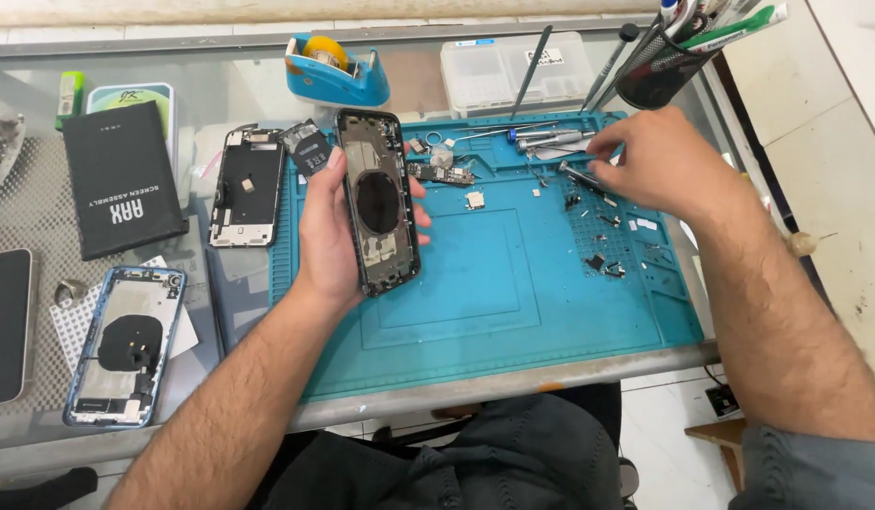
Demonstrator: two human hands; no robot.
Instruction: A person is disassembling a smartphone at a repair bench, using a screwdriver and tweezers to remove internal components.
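Hands at a phone repair station, seen from the head camera; we are holding an opened black phone housing (pixel 378 201) upright in our left hand (pixel 332 236), the grip closed around its long edges, thumb on the near side and fingertips showing on the far edge; the housing is hovering above the left part of the blue work mat (pixel 475 312), its dark round coil patch facing us; our right hand (pixel 666 162) is reaching across to the upper right of the mat, where the fingertips are pinching a thin dark tool (pixel 581 179) lying among small loose parts; the grip there is narrow and closed on that tool; just beyond the fingers we are seeing several screwdrivers (pixel 549 139) resting in the mat's top tray; a small circuit board (pixel 440 174) is lying on the mat just beside the housing's upper right; to the left, off the mat, a second dark phone frame (pixel 248 187) is lying flat on the glass worktop (pixel 220 90), and a blue phone housing (pixel 124 345) is lying nearer to us at the left edge; a black flat box (pixel 122 179) is sitting behind it; a blue tape dispenser (pixel 335 68), a clear compartment box (pixel 515 71) and a mesh pen holder (pixel 660 66) are standing along the far side.
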